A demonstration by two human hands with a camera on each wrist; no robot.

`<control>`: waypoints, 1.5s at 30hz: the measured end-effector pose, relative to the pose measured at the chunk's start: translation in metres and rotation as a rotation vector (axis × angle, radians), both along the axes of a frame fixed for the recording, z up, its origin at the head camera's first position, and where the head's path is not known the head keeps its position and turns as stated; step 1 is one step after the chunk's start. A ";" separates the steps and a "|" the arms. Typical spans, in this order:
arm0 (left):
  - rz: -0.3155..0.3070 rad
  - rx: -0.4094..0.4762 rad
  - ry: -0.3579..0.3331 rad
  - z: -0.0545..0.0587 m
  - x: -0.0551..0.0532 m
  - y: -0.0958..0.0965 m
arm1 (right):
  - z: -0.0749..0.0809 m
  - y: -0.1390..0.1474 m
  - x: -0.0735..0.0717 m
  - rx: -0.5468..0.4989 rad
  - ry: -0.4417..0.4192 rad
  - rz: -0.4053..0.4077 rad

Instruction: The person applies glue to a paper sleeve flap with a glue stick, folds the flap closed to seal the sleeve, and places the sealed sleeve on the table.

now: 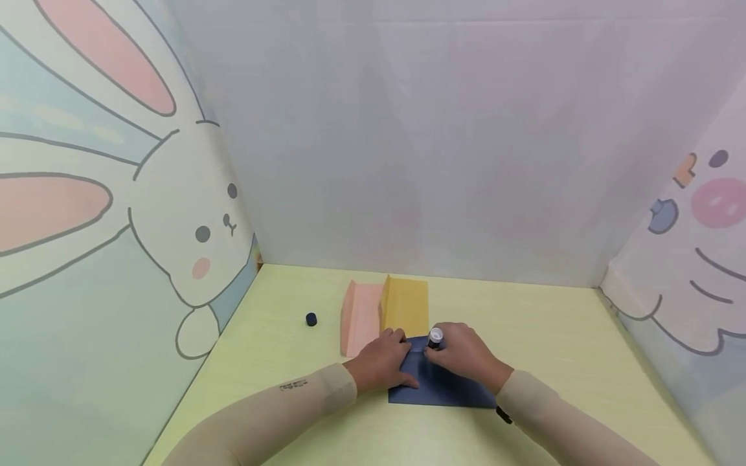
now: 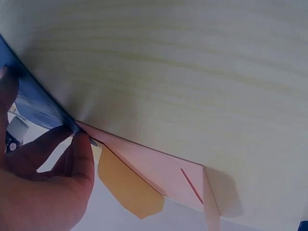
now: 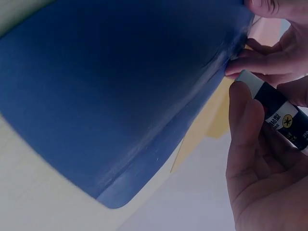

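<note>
A dark blue paper envelope [image 1: 434, 389] lies on the table with its narrow flap on the far side. My left hand [image 1: 379, 362] presses on its left part, thumb spread toward me and fingertips at the flap's edge. My right hand [image 1: 466, 353] grips a glue stick [image 1: 434, 338] with a white end and a black label. In the right wrist view the glue stick [image 3: 276, 108] is tilted, its end near the flap. A shiny streak runs along the flap's crease.
Behind the blue envelope lie a pink envelope [image 1: 365, 317] and a yellow envelope [image 1: 408, 304], their side flaps raised. A small black cap [image 1: 311, 319] stands to the left on the pale yellow table [image 1: 553, 336]. Printed curtains enclose the table's back and sides.
</note>
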State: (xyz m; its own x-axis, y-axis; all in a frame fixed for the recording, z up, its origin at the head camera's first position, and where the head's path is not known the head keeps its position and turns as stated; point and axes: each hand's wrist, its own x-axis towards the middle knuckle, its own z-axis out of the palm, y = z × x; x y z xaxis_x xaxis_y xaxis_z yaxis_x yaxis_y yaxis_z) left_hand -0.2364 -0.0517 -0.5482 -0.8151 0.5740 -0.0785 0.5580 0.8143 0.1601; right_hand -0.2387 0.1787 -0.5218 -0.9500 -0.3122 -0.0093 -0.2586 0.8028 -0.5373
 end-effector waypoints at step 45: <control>-0.009 0.020 0.005 0.002 0.001 -0.001 | -0.012 0.013 0.003 0.097 -0.009 -0.022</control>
